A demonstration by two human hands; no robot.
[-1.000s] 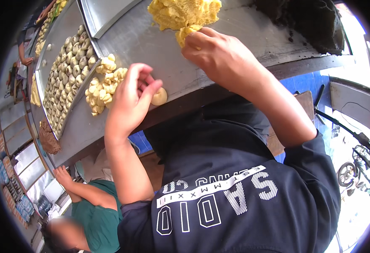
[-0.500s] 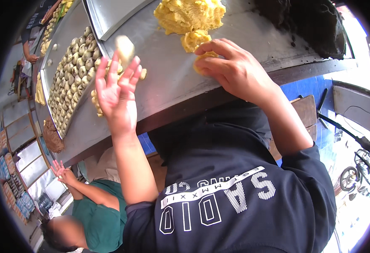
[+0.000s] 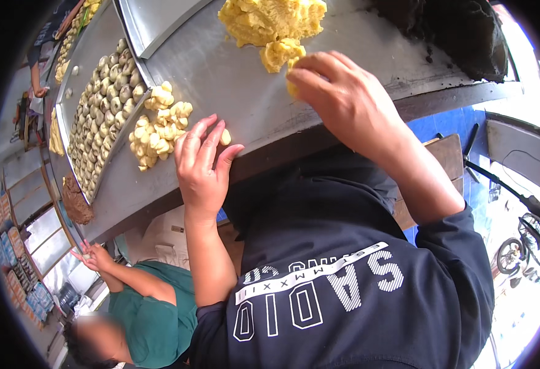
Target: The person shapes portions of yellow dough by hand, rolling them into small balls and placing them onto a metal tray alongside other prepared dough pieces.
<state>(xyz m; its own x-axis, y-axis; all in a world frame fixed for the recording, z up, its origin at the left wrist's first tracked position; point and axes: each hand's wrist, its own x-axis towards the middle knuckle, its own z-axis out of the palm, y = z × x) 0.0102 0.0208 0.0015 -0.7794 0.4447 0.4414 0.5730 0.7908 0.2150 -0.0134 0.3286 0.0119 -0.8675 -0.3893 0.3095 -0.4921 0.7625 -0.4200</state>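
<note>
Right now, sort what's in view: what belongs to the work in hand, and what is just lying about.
In the work:
yellow bit in the right hand;
soft yellow mound;
pale piece by the left hand;
pile of pale pieces;
probably the pale balls.

Seemingly just about:
motorcycle;
wooden board;
perhaps the untouched dark mass.

Tabletop (image 3: 239, 98) is smooth metal, soft in sheen; empty tray (image 3: 159, 21) is bright metal. Yellow dough (image 3: 270, 21) looks rough, dark mass (image 3: 451, 37) coarse. Black shirt (image 3: 356, 301) is matt cloth.
</note>
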